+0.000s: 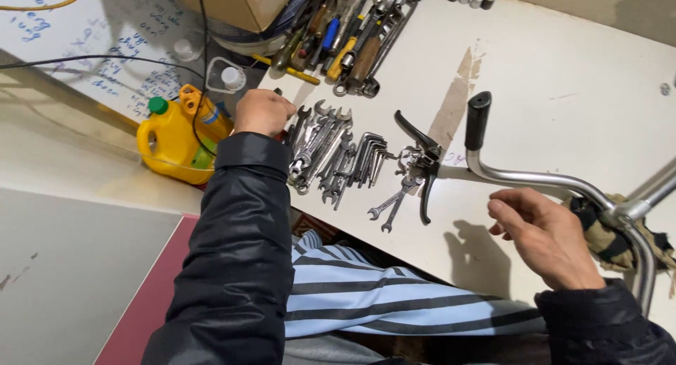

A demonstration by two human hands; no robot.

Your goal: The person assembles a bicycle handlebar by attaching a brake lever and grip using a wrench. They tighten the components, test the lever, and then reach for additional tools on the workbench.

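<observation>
My left hand point(262, 111) reaches to the left end of a pile of spanners point(325, 148) on the white table point(563, 69); its fingers are curled around a dark tool tip that barely shows. My right hand point(546, 234) hovers with loosely spread fingers just below a chrome bicycle handlebar point(535, 178), touching nothing. The handlebar carries a black grip point(477, 120) and black brake levers point(422, 161). Hex keys point(370, 156) lie beside the spanners, and two small spanners point(391, 204) rest near the levers.
Screwdrivers and pliers point(345, 41) are heaped at the table's back edge. A yellow jug with a green cap point(176, 136) stands left of the table. A camouflage rag point(612, 231) wraps the handlebar stem. Cables hang over a cardboard box point(232, 2).
</observation>
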